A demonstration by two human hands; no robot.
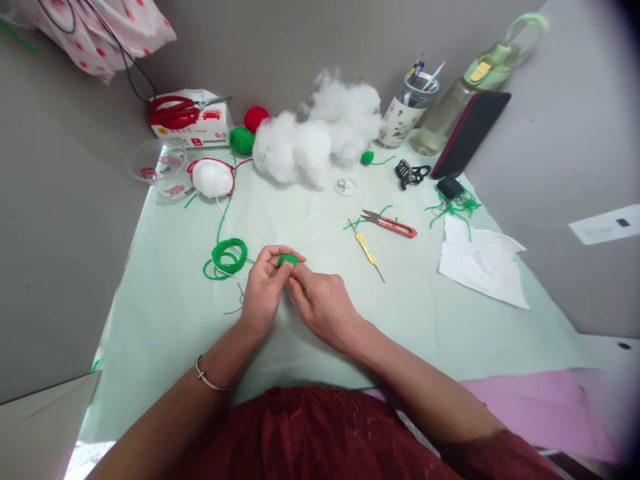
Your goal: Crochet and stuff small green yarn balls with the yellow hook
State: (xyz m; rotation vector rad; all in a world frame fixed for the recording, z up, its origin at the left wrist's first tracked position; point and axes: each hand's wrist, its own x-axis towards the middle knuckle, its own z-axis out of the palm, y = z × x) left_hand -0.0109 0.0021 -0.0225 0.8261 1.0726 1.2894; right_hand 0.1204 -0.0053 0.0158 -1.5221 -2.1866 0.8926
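Note:
My left hand (265, 287) is closed on a small green yarn piece (287, 259), which looks crocheted, pinched between thumb and fingers. Against its right side, my right hand (325, 303) has thumb and index finger pressed together on the same piece; a bit of green shows below them. Whether the right fingers also hold a tool is hidden. Left of my hands lies a loose coil of green yarn (229, 259), and a strand runs from it toward my left hand. A yellow-handled crochet hook (366, 247) and orange thread snips (393, 225) rest on the table to the right.
White stuffing (320, 137) is heaped at the back. Green (242, 141) and red (257, 119) yarn balls, a white yarn ball (213, 178) and a box with red scissors (175, 112) stand back left. A phone (470, 137), a bottle (450, 113) and white paper (480, 263) are at right.

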